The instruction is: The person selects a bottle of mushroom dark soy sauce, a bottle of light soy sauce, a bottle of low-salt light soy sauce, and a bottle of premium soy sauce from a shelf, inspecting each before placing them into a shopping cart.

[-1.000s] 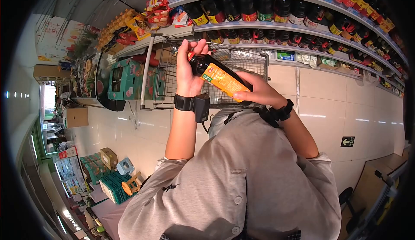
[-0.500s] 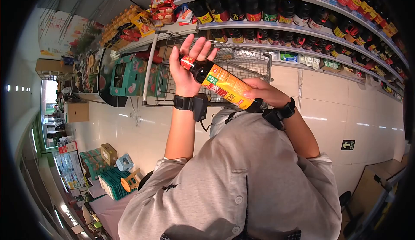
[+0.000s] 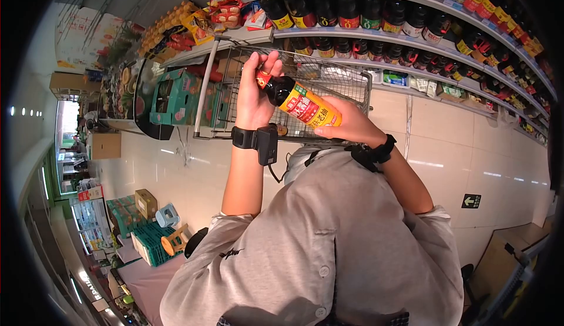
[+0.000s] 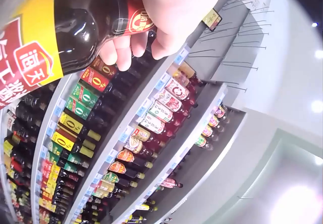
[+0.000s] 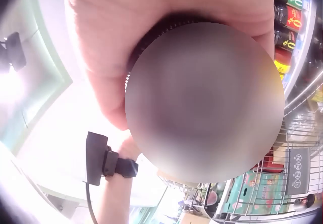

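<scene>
A dark sauce bottle [image 3: 311, 108] with a yellow and red label is held at a slant between both hands, its red-wrapped neck toward the upper left. The left hand [image 3: 251, 100] has its fingers bent round the neck end; in the left wrist view that hand [image 4: 176, 12] covers the cap beside the bottle's dark shoulder [image 4: 75, 32]. Lower down, the right hand [image 3: 355, 121] grips the bottle near its base, thumb along the label. The right wrist view is mostly filled by the blurred round base [image 5: 204, 103], with the right hand [image 5: 103, 47] wrapped round it.
Beneath the hands stands a wire shopping cart [image 3: 202, 88]. Shelves [image 3: 352, 33] of dark bottles curve along the far side and right. Green cartons [image 3: 182, 98] are behind the cart's left end. Crates [image 3: 154, 245] and a stool [image 3: 174, 241] stand at lower left on the tiled floor.
The bottle has turned about its length, bringing the red part of its label into view. The left fingers, spread half a second ago, have bent in round the neck.
</scene>
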Motion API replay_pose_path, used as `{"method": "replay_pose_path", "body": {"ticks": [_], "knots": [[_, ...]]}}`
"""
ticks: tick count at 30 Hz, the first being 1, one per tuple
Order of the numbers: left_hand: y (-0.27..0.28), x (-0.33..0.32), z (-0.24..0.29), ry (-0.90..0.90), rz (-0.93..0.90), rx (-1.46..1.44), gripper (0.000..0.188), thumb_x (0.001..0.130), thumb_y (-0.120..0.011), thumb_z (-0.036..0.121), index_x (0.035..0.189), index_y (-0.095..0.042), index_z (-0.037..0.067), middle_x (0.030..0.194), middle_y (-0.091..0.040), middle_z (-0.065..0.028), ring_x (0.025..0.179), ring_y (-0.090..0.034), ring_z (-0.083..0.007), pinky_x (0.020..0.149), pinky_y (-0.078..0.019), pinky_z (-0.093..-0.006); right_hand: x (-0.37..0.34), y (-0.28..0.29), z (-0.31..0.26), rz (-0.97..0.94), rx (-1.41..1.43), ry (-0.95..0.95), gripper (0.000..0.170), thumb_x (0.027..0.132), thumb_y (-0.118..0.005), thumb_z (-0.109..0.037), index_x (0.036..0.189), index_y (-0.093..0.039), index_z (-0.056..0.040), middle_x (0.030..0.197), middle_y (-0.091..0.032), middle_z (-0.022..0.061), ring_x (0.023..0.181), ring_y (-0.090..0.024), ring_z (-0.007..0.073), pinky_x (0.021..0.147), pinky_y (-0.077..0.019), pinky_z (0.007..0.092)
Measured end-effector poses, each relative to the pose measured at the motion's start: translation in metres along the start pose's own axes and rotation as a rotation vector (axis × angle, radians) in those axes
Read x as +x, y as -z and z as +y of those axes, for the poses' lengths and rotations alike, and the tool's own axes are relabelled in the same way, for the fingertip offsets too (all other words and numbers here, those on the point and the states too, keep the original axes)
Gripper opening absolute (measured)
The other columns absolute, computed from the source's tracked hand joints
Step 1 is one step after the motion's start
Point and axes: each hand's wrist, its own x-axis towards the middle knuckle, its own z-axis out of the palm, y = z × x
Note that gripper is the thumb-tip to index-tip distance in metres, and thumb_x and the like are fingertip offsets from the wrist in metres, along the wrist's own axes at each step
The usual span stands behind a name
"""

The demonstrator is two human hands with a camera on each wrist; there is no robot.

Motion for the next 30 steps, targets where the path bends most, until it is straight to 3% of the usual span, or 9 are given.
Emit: {"method": "replay_pose_path", "body": {"ticks": [9, 12, 14, 18, 20, 23, 30], "knots": [[0.007, 0.005, 0.0, 0.022, -0.015, -0.018, 0.018, 0.089, -0.064, 0.027, 0.092, -0.058, 0.01, 0.101, -0.068, -0.0075, 0.086, -0.066, -0.017, 0.083, -0.0506, -0.0334, 0.003, 0.004, 0.0, -0.034, 0.047, -0.057, 0.05, 0.077, -0.077, -0.029, 0.113, -0.057, -0.0007, 0.097, -0.063, 0.0045, 0.088, -0.059, 0.0108, 0.079, -0.0472, 0.0268], [0.003, 0.005, 0.002, 0.023, -0.016, 0.014, 0.019, 0.09, -0.063, 0.028, 0.09, -0.058, 0.009, 0.1, -0.068, -0.0076, 0.084, -0.065, -0.0163, 0.082, -0.0504, -0.0341, 0.004, 0.008, 0.008, -0.086, 0.213, -0.115, 0.049, 0.079, -0.075, -0.028, 0.115, -0.057, -0.0009, 0.1, -0.063, 0.0041, 0.091, -0.058, 0.0097, 0.081, -0.0472, 0.0262], [0.001, 0.009, 0.0, 0.013, -0.015, 0.039, 0.019, 0.091, -0.062, 0.028, 0.088, -0.058, 0.009, 0.098, -0.068, -0.0075, 0.082, -0.065, -0.0155, 0.08, -0.0503, -0.0345, 0.005, 0.011, 0.011, -0.211, 0.444, -0.181, 0.056, 0.081, -0.072, -0.026, 0.125, -0.051, 0.0012, 0.104, -0.061, 0.0039, 0.096, -0.056, 0.0104, 0.084, -0.0456, 0.0255], [-0.005, 0.012, -0.005, -0.026, 0.017, -0.01, 0.023, 0.091, -0.062, 0.03, 0.083, -0.055, 0.009, 0.092, -0.065, -0.0067, 0.073, -0.061, -0.0124, 0.076, -0.0484, -0.0329, 0.009, 0.018, 0.015, -0.259, 0.363, -0.196, 0.059, 0.083, -0.07, -0.027, 0.129, -0.047, 0.0013, 0.109, -0.059, 0.0035, 0.1, -0.055, 0.0101, 0.086, -0.045, 0.0252], [-0.003, 0.017, -0.005, -0.039, 0.021, -0.015, 0.024, 0.091, -0.062, 0.03, 0.083, -0.054, 0.009, 0.091, -0.064, -0.0069, 0.072, -0.06, -0.0123, 0.076, -0.0484, -0.0321, 0.011, 0.014, 0.021, -0.15, 0.301, -0.133, 0.055, 0.081, -0.074, -0.026, 0.124, -0.05, -0.0004, 0.106, -0.061, 0.0034, 0.096, -0.056, 0.0095, 0.084, -0.0465, 0.026], [-0.001, 0.02, -0.003, -0.06, 0.047, 0.073, 0.026, 0.091, -0.063, 0.029, 0.088, -0.056, 0.004, 0.093, -0.066, -0.0104, 0.074, -0.062, -0.0135, 0.072, -0.051, -0.0313, 0.016, 0.008, 0.025, -0.088, 0.234, -0.015, 0.058, 0.078, -0.077, -0.023, 0.124, -0.049, 0.0, 0.106, -0.06, 0.0035, 0.096, -0.056, 0.0101, 0.085, -0.0463, 0.0268], [0.01, 0.027, 0.006, -0.055, 0.099, 0.103, 0.025, 0.091, -0.063, 0.027, 0.094, -0.057, 0.003, 0.098, -0.067, -0.0131, 0.079, -0.064, -0.016, 0.077, -0.0513, -0.0318, 0.037, 0.005, 0.038, -0.127, 0.223, -0.07, 0.066, 0.074, -0.08, -0.019, 0.127, -0.047, 0.0013, 0.11, -0.059, 0.0061, 0.098, -0.056, 0.0109, 0.087, -0.0463, 0.027]]}}
